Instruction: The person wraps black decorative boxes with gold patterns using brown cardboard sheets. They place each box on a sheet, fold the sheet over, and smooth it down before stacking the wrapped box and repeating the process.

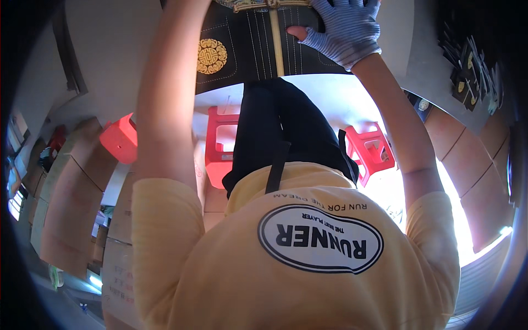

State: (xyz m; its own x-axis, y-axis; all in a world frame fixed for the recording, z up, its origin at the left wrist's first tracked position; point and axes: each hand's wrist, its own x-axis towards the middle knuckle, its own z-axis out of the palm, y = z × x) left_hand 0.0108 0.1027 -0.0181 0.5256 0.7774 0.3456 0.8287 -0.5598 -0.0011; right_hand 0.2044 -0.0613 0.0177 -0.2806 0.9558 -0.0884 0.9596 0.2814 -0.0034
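Note:
A flat black panel lies at the top of the head view, with white stitched lines, a round gold emblem and a gold strip down its middle. Gold trim runs across its upper part, cut off by the picture's edge. My right hand, in a grey-blue striped fingerless glove, rests on the panel's right side with thumb and fingers spread. Reaching past the top edge, my left forearm shows beside the panel, but its hand is out of the picture.
On the grey tabletop at far right lies a pile of dark pieces with gold emblems. Red plastic stools stand below, either side of my legs. Cardboard boxes are stacked at left, and more brown boxes at right.

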